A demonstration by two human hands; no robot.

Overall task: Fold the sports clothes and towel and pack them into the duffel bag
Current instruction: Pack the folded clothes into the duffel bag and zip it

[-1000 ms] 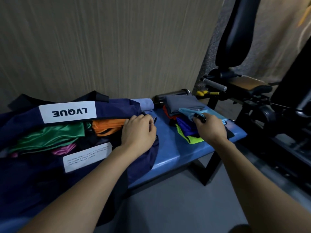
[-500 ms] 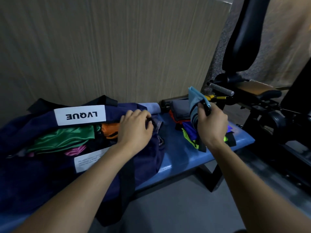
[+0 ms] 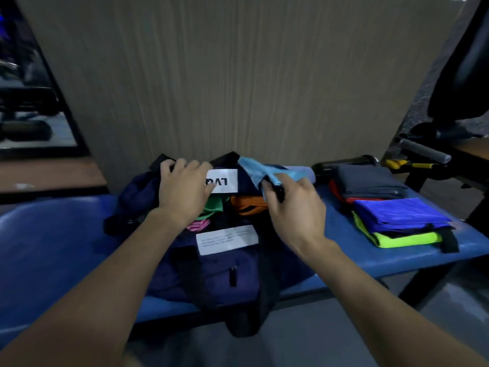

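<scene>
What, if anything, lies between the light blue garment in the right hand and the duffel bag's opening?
Nothing visible. The right hand holds the light blue garment just above the duffel bag, whose mouth the left hand holds open.

One head-mounted wide-angle view only. The camera looks forward and down from above the near edge of the blue bench point(image 3: 53, 242), facing a ribbed wall panel point(image 3: 238, 75). Both forearms enter from the bottom corners, so the vantage is close. The navy duffel bag point(image 3: 211, 271) sits at frame centre, near the lens. Straight lines bow toward the frame edges.
</scene>
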